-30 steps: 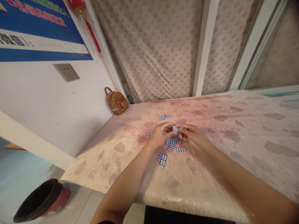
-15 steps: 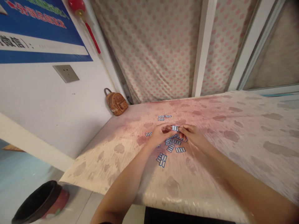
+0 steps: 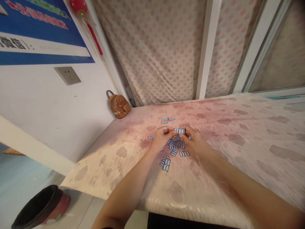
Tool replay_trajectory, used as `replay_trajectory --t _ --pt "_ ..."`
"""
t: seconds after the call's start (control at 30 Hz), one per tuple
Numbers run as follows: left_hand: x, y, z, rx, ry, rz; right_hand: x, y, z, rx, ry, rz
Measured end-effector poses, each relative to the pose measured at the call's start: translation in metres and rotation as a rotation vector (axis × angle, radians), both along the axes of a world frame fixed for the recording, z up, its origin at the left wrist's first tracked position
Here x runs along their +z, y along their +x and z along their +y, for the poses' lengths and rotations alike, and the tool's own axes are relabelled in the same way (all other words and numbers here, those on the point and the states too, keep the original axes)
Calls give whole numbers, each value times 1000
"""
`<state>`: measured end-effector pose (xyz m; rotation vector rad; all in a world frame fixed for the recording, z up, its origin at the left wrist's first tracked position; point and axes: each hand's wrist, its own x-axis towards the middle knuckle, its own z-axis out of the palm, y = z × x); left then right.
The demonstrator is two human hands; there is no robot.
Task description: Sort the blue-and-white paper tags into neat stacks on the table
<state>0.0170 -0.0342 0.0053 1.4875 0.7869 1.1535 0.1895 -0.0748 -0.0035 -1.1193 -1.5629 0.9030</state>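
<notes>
Between my hands, just over the table, is a small flat piece [image 3: 180,130] with white bars and blue edges. My left hand [image 3: 163,136] is closed in a pinch on its left end. At the right end, the fingers of my right hand [image 3: 194,137] are closed on it too. Beneath my hands lies a loose pile of similar blue-and-white pieces [image 3: 173,146], partly hidden by them. Nearer the table's front edge is a small overlapping group of pieces [image 3: 165,163]. Farther back lie a few more pieces [image 3: 165,121], and one piece [image 3: 151,137] shows beside my left hand.
A patterned cover lies over the table [image 3: 114,178]. A small brown backpack-shaped bag [image 3: 120,106] stands at the table's back left, against the wall. On the floor at lower left is a dark-lined bin [image 3: 53,206]. A dotted curtain [image 3: 162,57] hangs behind the table.
More of the held piece now shows between my hands, farther to the right. My right hand has shifted its fingers along its right end. The pieces on the table look unmoved.
</notes>
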Motion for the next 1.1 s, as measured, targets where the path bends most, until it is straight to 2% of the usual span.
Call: replay_trajectory --t 0.2,0.37,0.53,0.67,0.87,0.93,1.1 --pt "-5 5 -1 42 -1 -15 -10 0 6 -5 12 -2" --pt "-5 6 0 70 -36 -25 -14 -2 6 12 -43 34" --pt "-5 6 -2 56 -61 -32 -17 3 8 -50 53 -62" --pt "-6 8 -3 39 -74 -19 -21 2 9 -8 2 -20" --pt "-8 8 -2 50 -62 -27 -8 -1 8 15 -8 68" --pt "-8 8 -2 62 -49 -27 1 -1 7 24 -54 161" --pt "-9 10 -4 99 -5 -12 15 -3 0 58 -322 478"
